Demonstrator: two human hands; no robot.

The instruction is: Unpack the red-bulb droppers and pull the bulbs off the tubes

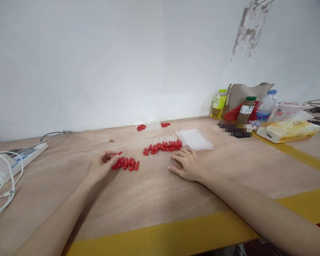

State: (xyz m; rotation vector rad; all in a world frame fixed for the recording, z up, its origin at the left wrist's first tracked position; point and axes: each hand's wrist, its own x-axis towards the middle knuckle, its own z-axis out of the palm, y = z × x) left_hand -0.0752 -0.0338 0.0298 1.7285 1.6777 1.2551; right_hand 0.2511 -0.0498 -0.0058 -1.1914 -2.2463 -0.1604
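My left hand [102, 163] pinches a red rubber dropper bulb [119, 153] between thumb and fingers. Beside it lies a small pile of loose red bulbs [127, 163]. My right hand [188, 164] rests at the right end of a row of thin clear glass dropper tubes [158, 165], thumb and fingers apart and touching the nearest ones. Whether a tube lies under its fingers is hard to see. Just beyond these tubes is a row of droppers fitted with red bulbs [162, 146], their clear stems pointing toward the wall.
A stack of clear plastic bags [194, 138] lies beyond my right hand. Near the wall are bags holding red-bulbed pieces [141, 127]. Bottles [246, 108] and a tissue pack [288, 131] stand at right. A power strip [29, 156] with white cables lies at left.
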